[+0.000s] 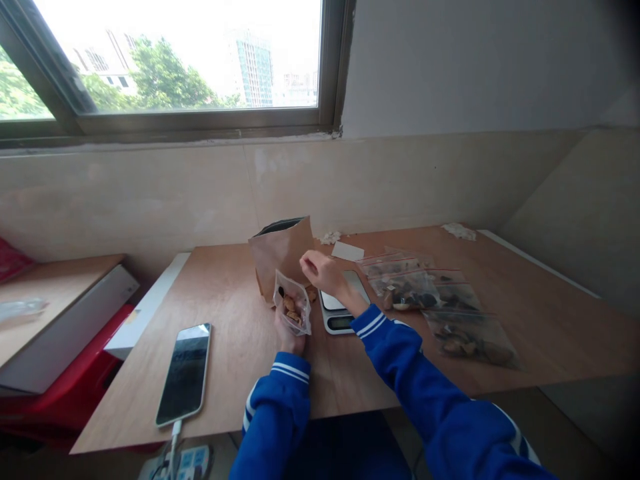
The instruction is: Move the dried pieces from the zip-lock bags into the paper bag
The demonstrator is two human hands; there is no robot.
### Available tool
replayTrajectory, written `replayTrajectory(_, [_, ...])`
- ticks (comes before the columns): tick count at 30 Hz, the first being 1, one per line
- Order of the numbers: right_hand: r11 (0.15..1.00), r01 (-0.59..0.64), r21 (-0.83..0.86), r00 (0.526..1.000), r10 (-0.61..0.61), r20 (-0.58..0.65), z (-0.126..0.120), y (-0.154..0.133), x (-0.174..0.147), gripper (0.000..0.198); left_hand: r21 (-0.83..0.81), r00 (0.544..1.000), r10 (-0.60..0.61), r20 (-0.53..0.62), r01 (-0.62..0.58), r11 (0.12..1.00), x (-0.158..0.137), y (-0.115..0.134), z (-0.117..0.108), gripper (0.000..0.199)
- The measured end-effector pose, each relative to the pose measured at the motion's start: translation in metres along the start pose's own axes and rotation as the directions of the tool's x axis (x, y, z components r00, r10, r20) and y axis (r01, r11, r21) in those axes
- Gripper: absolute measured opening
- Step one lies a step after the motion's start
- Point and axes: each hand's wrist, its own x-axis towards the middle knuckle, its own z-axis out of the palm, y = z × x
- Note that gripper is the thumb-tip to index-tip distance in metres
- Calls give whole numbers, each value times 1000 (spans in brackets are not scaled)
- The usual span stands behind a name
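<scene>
My left hand (290, 339) is closed around a small clear plastic bag (303, 313), held with its mouth open toward me. Brown, wrinkled dried pieces (291, 309) and a dark one show inside it. My right hand (324, 272) is raised to the right of that bag, its fingers curled together; what they pinch, if anything, I cannot make out. Just behind both hands stands a brown paper bag (283, 250) with an open top and dark lining. Under my right wrist lies a white kitchen scale (340, 325), its plate partly hidden by the arm.
Several clear zip bags (415, 287) of dried brown and dark pieces lie to the right. A white card (348, 251) and pale bits (330, 238) are near the wall. At the left lies a phone (185, 373) on a charging cable (175, 440) running over the table's front edge.
</scene>
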Motion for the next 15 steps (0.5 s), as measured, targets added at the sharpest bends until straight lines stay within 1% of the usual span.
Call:
replayTrajectory(1, [1000, -6, -29, 991, 10, 130, 5, 6, -10, 20, -4, 1000, 2, -1, -2, 1000, 0, 0, 0, 23])
replayTrajectory(2, [998, 1, -67, 967, 16, 255, 11, 11, -18, 18, -7, 1000, 2, 1, -2, 1000, 0, 0, 0, 23])
replayTrajectory(3, [994, 16, -106, 932, 23, 361, 16, 16, -26, 15, -7, 1000, 2, 5, -2, 1000, -1, 0, 0, 24])
replayTrajectory(4, [989, 32, -142, 898, 34, 439, 22, 20, -33, 12, -5, 1000, 3, 11, -3, 1000, -1, 0, 0, 24])
replayTrajectory(5, [984, 46, -174, 871, 46, 488, 27, 23, -39, 13, 0, 1000, 2, 16, -2, 1000, -1, 0, -1, 25])
replayTrajectory(6, [978, 55, -200, 856, 57, 513, 32, 26, -43, 18, 6, 1000, 0, 19, 0, 1000, -1, 0, -1, 25])
replayTrajectory(7, [974, 60, -217, 851, 64, 521, 36, 27, -47, 23, 14, 1000, -1, 17, 1, 1000, -2, 1, -1, 24])
replayTrajectory(9, [972, 74, -225, 858, 53, 510, 44, 26, -52, 29, 37, 1000, 2, -9, -2, 999, -3, 1, 0, 21])
replayTrajectory(13, [968, 114, -224, 887, 2, 462, 51, 21, -55, 32, 101, 996, -1, -86, 9, 995, -7, 3, 3, 23])
replayTrajectory(15, [967, 123, -222, 888, -8, 460, 49, 18, -53, 28, 109, 995, -13, -96, 23, 994, -8, 4, 4, 25])
